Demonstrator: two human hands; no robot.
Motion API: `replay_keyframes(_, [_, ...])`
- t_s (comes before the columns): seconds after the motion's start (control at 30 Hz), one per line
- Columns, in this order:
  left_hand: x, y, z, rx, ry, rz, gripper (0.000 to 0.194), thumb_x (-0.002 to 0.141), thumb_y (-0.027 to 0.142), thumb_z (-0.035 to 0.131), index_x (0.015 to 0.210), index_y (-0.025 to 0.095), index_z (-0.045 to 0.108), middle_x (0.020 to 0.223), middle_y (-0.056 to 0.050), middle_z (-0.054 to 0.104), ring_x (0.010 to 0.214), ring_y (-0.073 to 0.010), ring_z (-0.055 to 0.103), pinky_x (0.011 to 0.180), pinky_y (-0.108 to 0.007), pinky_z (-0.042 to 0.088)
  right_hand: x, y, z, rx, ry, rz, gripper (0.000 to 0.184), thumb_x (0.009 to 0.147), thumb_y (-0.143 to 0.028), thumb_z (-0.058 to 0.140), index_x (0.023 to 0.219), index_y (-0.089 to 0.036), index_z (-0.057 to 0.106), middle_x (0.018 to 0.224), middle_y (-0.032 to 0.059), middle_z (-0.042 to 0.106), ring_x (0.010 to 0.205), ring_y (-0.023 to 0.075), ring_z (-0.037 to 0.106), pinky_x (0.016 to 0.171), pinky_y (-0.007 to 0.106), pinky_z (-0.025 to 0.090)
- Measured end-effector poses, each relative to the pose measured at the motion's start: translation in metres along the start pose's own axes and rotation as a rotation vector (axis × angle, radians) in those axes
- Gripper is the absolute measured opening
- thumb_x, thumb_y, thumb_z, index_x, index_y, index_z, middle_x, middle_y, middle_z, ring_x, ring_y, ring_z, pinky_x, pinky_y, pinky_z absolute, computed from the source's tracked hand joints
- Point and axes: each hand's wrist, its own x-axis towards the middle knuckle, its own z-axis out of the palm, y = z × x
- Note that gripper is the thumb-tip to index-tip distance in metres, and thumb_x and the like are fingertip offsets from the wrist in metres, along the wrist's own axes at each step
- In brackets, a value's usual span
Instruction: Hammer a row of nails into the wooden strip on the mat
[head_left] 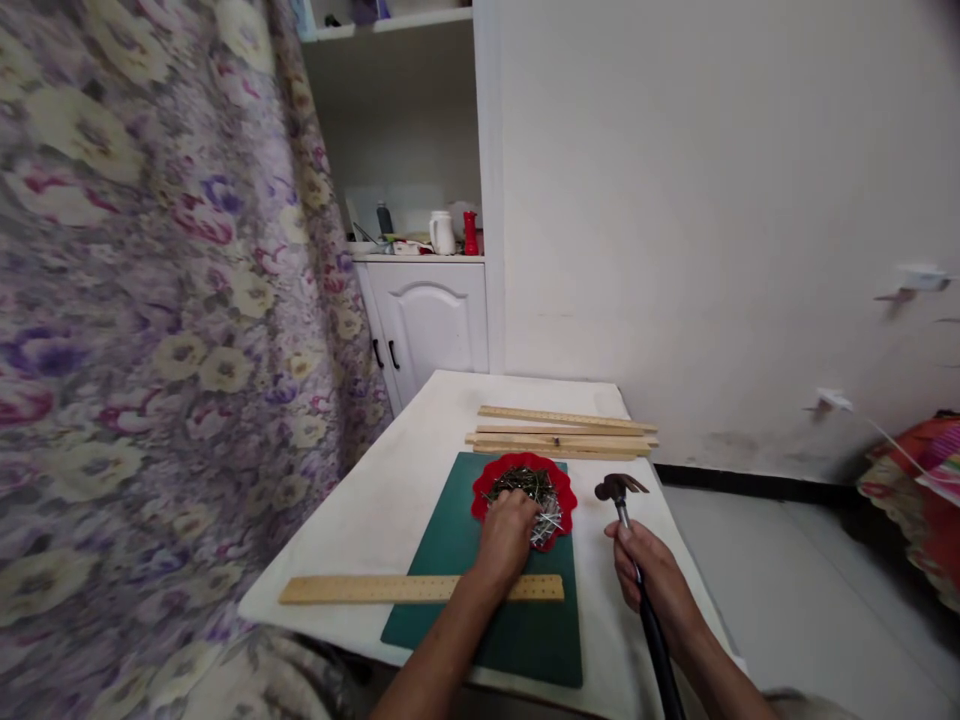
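Observation:
My left hand (508, 532) reaches into a red scalloped dish (568, 492) full of nails (550, 515). Its fingers are bent down among the nails, and their tips are hidden, so a grip on any nail does not show. My right hand (651, 575) is wrapped round the shaft of a claw hammer (621, 487), holding it head up over the right side of the table. Beneath the dish lies a dark green mat (525, 640). A flat wooden strip with rows of small marks (360, 589) lies across the mat under my left forearm.
Several wooden strips (555, 440) lie side by side behind the dish on the white table (352, 520). A flowered curtain (187, 300) hangs at the left. Behind the table stand a white cabinet (435, 315) and a wall (712, 200).

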Motion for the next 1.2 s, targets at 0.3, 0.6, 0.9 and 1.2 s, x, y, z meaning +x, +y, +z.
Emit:
replay_keyframes(0.3, [0.020,0.009,0.018,0.129,-0.043,0.071,0.018,0.085,0.015,0.050,0.079,0.019,0.066,0.084,-0.008,0.060,0.083,-0.0211,0.051,0.072,-0.033,0.036,0.002,0.007,0.002,0.011,0.001,0.029,0.033,0.080,-0.051,0.060,0.086,-0.019,0.054,0.045,-0.0111,0.041,0.026,0.0031,0.032,0.026,0.014,0.025])
replay_keyframes(0.6, [0.002,0.011,0.006,0.100,0.051,0.053,0.019,0.090,0.019,0.043,0.084,0.019,0.061,0.086,-0.007,0.059,0.083,-0.0204,0.052,0.074,-0.032,0.036,-0.001,0.011,0.009,-0.148,0.029,-0.053,0.028,0.078,-0.045,0.063,0.082,-0.020,0.051,0.050,-0.0103,0.049,0.026,0.0017,0.032,0.027,0.014,0.024])
replay_keyframes(0.9, [-0.048,0.045,0.003,-0.584,0.014,0.091,0.015,0.086,0.019,0.043,0.078,0.019,0.057,0.083,-0.005,0.057,0.077,-0.0162,0.052,0.069,-0.026,0.039,-0.008,0.030,0.024,-0.222,0.029,-0.090,0.027,0.075,-0.043,0.065,0.081,-0.021,0.050,0.041,-0.0131,0.042,0.025,0.0038,0.029,0.027,0.015,0.020])
replay_keyframes(1.2, [-0.065,0.050,0.022,-1.426,0.083,-0.380,0.021,0.066,0.030,0.071,0.079,0.015,0.063,0.059,0.001,0.062,0.056,-0.0109,0.053,0.058,-0.022,0.038,-0.018,0.039,0.021,-0.025,-0.020,0.017,0.034,0.067,-0.040,0.071,0.083,-0.021,0.048,0.044,-0.0115,0.051,0.024,0.0023,0.027,0.025,0.014,0.023])
